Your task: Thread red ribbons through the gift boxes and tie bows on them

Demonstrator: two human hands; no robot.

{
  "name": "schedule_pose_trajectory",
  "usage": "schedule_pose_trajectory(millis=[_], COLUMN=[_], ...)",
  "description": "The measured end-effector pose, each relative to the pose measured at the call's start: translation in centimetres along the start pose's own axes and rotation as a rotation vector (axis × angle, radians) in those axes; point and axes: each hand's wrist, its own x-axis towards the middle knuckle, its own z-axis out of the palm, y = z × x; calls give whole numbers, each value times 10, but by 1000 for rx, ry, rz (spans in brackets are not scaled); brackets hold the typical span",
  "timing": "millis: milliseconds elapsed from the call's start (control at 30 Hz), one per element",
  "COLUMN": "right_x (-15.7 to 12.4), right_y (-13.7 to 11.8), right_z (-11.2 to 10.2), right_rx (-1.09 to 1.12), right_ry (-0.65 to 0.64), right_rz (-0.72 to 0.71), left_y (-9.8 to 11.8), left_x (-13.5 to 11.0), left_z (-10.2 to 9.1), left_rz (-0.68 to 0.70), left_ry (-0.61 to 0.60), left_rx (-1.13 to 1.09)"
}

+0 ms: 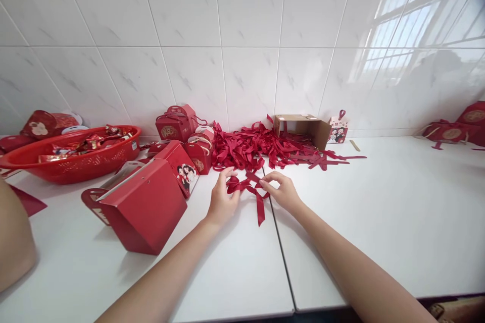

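Observation:
Between my hands, just above the white table, is a dark red ribbon (260, 209) with loops on its left side and one tail hanging toward me. My left hand (223, 197) pinches the looped part between thumb and fingers. The fingertips of my right hand (282, 189) are closed on a flat stretch of the same ribbon. Right behind them lies a large heap of red ribbons (246, 144), spilling from a cardboard box (322, 133) tipped on its side. How the ribbon is knotted is too small to tell.
Left of my hands stands a big red gift box (147, 207), with smaller red boxes (174, 123) behind it. A red plastic basket (76, 169) holds wrapped sweets. A small printed box (338, 130) stands by the tiled wall. More red boxes (450, 132) sit far right. A seam crosses the table.

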Motion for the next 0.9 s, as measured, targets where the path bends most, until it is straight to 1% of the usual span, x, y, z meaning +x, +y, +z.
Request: schedule_pose_trajectory(millis=[67, 133, 200, 267, 367, 433, 500, 667, 767, 833, 900], right_x=[3, 5, 6, 6, 2, -1, -4, -8, -8, -8, -7], right_y=[6, 11, 13, 15, 13, 10, 5, -9, -11, -9, -5], right_z=[-3, -7, -9, -8, -2, 3, 6, 7, 4, 4, 5], right_rx=[38, 76, 97, 90, 15, -70, -158, -300, -322, -265, -177], right_ry=[58, 90, 99, 88, 54, 29, -6, -108, -146, -138, -107], right_rz=[83, 146, 173, 172, 134, 75, 0, -130, -170, -160, -121], left_y=[-7, -14, -18, -16, -7, 0, 5, 4, 3, 2, 1], left_x=[2, 3, 3, 1, -1, -2, -2, 0, 2, 3, 3], left_z=[0, 0, 0, -2, -3, -3, -3, 1, 2, 1, 0], left_rz=[-65, -96, -110, -92, -24, -1, -7, -6, -4, -18, -42], left_ry=[16, 43, 48, 11, -57, -82, -115, -189, -215, -201, -180], left_rx=[51, 88, 145, 213, 256, 218, 170, 102, 62, 37, 11])
